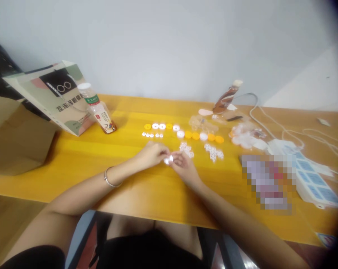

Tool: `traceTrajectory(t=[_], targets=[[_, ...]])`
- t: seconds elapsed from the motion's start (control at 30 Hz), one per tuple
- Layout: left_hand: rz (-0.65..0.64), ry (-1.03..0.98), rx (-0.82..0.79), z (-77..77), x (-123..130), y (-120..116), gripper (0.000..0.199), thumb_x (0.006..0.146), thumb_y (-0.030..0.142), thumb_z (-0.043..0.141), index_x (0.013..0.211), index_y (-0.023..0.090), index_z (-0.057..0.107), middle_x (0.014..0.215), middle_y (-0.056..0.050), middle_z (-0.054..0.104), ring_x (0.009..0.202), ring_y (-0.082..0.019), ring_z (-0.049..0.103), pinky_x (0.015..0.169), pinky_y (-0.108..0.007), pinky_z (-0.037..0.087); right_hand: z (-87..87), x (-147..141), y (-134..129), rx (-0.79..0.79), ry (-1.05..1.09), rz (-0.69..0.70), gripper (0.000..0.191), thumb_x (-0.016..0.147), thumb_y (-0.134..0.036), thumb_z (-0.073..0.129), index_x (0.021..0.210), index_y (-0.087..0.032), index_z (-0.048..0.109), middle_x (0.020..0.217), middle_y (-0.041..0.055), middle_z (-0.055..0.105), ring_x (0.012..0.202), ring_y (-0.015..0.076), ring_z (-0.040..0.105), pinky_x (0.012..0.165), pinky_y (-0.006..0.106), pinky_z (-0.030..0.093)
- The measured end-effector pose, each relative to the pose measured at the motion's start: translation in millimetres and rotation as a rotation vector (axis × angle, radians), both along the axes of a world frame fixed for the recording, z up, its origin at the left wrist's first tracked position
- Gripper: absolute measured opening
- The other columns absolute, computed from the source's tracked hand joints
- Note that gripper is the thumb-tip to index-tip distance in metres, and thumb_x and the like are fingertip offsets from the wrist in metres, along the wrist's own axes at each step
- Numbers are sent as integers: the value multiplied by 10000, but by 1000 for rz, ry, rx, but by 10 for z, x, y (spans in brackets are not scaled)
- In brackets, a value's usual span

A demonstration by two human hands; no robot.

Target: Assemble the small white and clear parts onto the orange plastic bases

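My left hand [153, 154] and my right hand [183, 164] meet over the table, fingers pinched on a small white piece [168, 160] between them. Behind them runs a row of white and orange discs [188, 135], with several small white pieces [152, 135] lined up in front of its left part. Two small clusters of patterned white pieces lie near my right hand: one [186, 148] just behind it, another [214, 152] further right. Fine details are blurred.
On the wooden table [124, 194], a paper bag [57, 101], cardboard box [17, 138] and bottle [98, 112] stand left. A brown bottle [227, 98], plastic bags [246, 136], cables, a pixelated object [267, 183] and a white-blue case [312, 175] occupy the right.
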State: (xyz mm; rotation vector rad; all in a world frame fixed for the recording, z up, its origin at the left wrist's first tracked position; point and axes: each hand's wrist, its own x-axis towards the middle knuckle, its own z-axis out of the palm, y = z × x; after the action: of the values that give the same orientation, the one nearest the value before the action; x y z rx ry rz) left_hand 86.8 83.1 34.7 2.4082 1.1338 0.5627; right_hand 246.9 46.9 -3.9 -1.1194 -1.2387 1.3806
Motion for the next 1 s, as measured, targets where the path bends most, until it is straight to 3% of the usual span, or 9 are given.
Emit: traceTrajectory(t=[0.47, 1.0], targets=[[36, -24, 55, -29, 25, -24, 109, 746, 155, 533, 721, 167, 639, 723, -17, 595, 654, -114, 541, 610, -233, 410, -34, 4, -1, 20, -3, 16, 299, 641, -276, 665, 865, -233, 472, 725, -31, 596, 679, 112, 583, 716, 274, 455], [80, -137, -100, -28, 3, 37, 106, 748, 187, 550, 737, 162, 652, 725, -7, 630, 678, -104, 553, 638, -217, 409, -12, 15, 4, 14, 37, 27, 254, 646, -257, 673, 833, -223, 505, 758, -27, 605, 699, 100, 580, 712, 254, 463]])
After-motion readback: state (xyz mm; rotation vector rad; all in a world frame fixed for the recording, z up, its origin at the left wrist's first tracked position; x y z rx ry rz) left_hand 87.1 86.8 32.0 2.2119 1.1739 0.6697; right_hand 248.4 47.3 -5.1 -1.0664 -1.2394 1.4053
